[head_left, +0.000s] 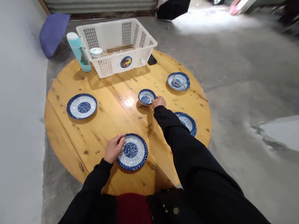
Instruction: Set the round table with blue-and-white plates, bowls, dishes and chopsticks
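Note:
Near the middle of the round table, my right hand (159, 102) is closed on the right rim of a small blue-and-white bowl (145, 97). Whether the bowl's base touches the wood or hangs just above it, I cannot tell. My left hand (115, 148) is by the upper left rim of the nearest blue-rimmed plate (132, 161), its fingers loosely bent and the thumb a little apart. It covers part of that rim, and I see nothing held in it. My right sleeve partly hides another plate (190, 123) on the right.
A plate (81, 106) lies at the left; another (177, 88) at the far right carries a bowl (179, 78). At the back of the table (112, 115) stand a white basket (112, 67) with stacked bowls (96, 52), a turquoise bottle (80, 54) and a phone (152, 59).

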Action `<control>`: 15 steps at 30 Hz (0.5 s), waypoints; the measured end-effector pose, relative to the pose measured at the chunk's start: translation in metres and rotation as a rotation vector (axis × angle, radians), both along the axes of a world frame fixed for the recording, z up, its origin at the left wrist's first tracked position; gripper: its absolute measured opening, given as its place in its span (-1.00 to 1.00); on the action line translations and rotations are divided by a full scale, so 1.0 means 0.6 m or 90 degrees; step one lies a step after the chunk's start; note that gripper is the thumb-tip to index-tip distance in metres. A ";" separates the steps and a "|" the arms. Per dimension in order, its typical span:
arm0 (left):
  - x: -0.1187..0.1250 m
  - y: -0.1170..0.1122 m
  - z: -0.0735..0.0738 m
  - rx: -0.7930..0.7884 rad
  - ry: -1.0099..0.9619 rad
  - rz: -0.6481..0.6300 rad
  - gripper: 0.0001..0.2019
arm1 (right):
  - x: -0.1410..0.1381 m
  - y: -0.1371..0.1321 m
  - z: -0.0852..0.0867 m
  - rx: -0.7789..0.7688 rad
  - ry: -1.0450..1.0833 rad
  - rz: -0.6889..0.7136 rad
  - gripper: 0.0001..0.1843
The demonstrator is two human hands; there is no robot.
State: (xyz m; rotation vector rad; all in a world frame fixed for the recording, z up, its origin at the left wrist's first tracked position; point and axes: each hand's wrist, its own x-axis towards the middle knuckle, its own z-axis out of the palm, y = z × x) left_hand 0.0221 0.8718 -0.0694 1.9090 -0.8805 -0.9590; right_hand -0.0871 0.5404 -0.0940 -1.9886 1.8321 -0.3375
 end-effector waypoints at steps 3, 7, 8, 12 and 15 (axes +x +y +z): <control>0.010 -0.049 0.001 -0.015 -0.032 -0.019 -0.65 | 0.007 -0.005 0.009 0.020 0.012 -0.020 -0.69; 0.003 -0.084 -0.004 -0.016 -0.026 -0.034 -0.65 | 0.012 -0.014 0.009 0.030 0.007 -0.020 -0.73; 0.000 -0.088 -0.007 -0.012 -0.023 -0.038 -0.66 | 0.012 -0.016 0.008 0.025 0.004 -0.017 -0.73; -0.006 -0.102 -0.021 -0.001 -0.027 -0.056 -0.66 | 0.011 -0.020 0.002 -0.005 -0.009 -0.015 -0.71; -0.002 -0.115 -0.025 0.001 -0.037 -0.056 -0.68 | 0.008 -0.023 0.003 -0.029 -0.045 -0.034 -0.70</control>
